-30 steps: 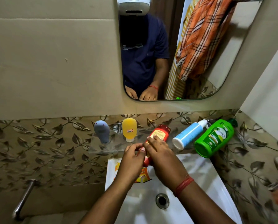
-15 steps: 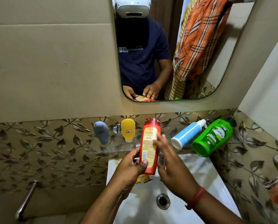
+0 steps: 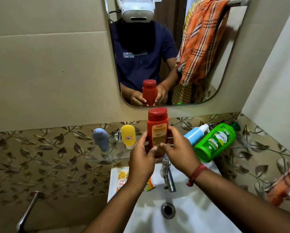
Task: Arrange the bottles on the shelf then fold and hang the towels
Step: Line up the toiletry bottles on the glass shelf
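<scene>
Status: bottle arrangement is partly complete; the towel stage has not begun.

Both hands hold the red bottle (image 3: pixel 157 130) upright over the glass shelf (image 3: pixel 107 156), cap uppermost. The left hand (image 3: pixel 141 158) curls its fingers round the lower left side of the body; the right hand (image 3: pixel 178 148) wraps the lower right side, thumb across the front. Whether the base already touches the shelf cannot be told, since the hands cover it.

Done, as judged from the layout: the grey bottle (image 3: pixel 100 139) and the yellow bottle (image 3: pixel 128 136) stand on the shelf to the left, cap end down (apparently their resting position).

Remaining: the blue-and-white bottle (image 3: pixel 195 134) and the green bottle (image 3: pixel 215 142) lie tilted on their sides at the right end of the shelf, touching one another. Both need to be stood up. An orange checked towel (image 3: pixel 203 39) appears in the mirror (image 3: pixel 233 47), draped unfolded over a rail.

Contents: all bottles are opaque and capped, so fill level cannot be read. The sink (image 3: pixel 199 216) below holds nothing visible in its bowl; an orange sachet (image 3: pixel 122 179) lies on its left rim.
</scene>
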